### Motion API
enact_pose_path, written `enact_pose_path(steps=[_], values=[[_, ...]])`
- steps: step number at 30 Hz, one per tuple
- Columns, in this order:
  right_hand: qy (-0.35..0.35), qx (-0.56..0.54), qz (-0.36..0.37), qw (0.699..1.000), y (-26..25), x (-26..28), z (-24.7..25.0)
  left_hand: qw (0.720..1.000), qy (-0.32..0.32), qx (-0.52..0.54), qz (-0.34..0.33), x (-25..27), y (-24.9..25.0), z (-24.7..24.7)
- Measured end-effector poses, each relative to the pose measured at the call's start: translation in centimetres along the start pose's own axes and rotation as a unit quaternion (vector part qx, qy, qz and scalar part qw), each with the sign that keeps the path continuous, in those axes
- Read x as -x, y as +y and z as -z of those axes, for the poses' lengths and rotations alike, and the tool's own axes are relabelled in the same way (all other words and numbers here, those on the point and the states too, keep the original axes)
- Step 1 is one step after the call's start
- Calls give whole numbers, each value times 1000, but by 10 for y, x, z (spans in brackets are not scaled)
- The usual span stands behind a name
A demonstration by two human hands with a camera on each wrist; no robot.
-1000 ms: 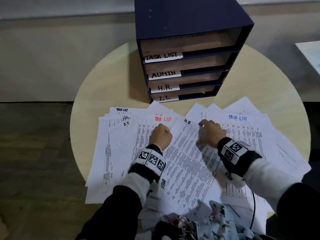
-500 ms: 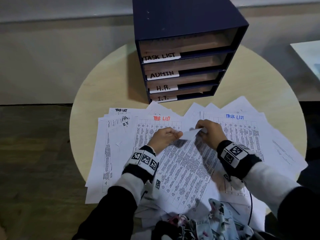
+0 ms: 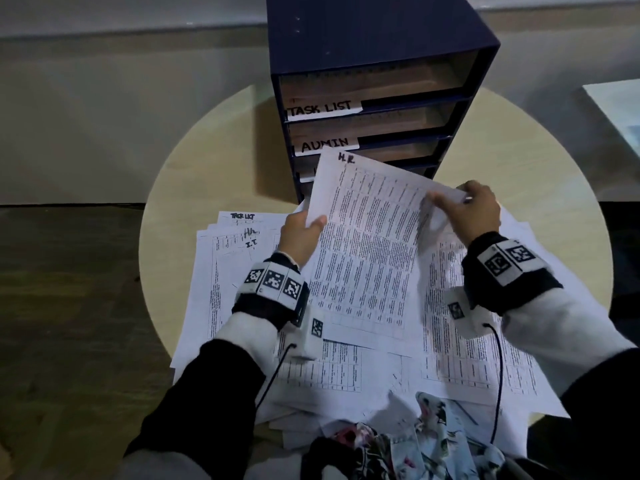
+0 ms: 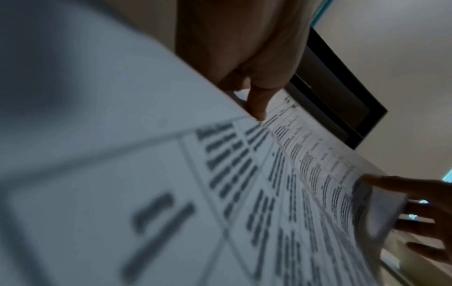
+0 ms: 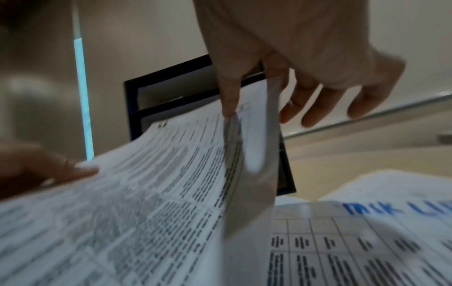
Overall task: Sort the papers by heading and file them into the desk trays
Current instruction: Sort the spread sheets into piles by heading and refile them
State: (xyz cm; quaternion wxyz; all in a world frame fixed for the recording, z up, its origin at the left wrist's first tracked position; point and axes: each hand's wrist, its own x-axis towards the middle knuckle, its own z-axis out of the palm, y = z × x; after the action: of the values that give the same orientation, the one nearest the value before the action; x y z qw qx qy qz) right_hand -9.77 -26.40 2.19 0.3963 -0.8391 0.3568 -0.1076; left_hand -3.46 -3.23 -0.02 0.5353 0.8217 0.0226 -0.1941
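Observation:
A printed sheet headed "H.R." [image 3: 367, 244] is lifted off the pile, its top edge in front of the lower trays. My left hand [image 3: 303, 230] pinches its left edge, thumb on top; the left wrist view shows that thumb [image 4: 255, 104] on the paper [image 4: 281, 193]. My right hand [image 3: 467, 209] pinches the folded right edge, seen up close as thumb [image 5: 228, 96] against the sheet [image 5: 146, 193]. The dark blue tray unit [image 3: 374, 39] stands behind, with labels "TASK LIST" [image 3: 323, 109] and "ADMIN" [image 3: 325, 145]; the two lower labels are hidden by the sheet.
Several more sheets [image 3: 242, 271] lie fanned over the round pale table [image 3: 519, 161], one headed "TASK LIST" in blue [image 5: 391, 207]. Floral cloth [image 3: 415, 441] lies at the near edge. Another pale surface [image 3: 620, 109] shows at the far right. Dark floor lies to the left.
Both hands picked the H.R. sheet's top edge off the pile and raised it toward the trays. It now hangs in the air between them, covering the H.R. and I.T. labels.

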Motion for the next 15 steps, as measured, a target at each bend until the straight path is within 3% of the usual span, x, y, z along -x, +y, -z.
enact_pose_path(steps=[2,4,10,15], values=[[-59,-200,-63,976,10,-1,3,1000,3,-1,22,-4,2,0],[-120,-305,-122,937,21,2,2,998,5,-1,57,-7,3,-2],[-232,-291,-121,920,55,23,-2,990,13,89,105,-16,18,-9],[-314,-321,-152,880,54,40,10,982,56,144,112,-37,46,-2]])
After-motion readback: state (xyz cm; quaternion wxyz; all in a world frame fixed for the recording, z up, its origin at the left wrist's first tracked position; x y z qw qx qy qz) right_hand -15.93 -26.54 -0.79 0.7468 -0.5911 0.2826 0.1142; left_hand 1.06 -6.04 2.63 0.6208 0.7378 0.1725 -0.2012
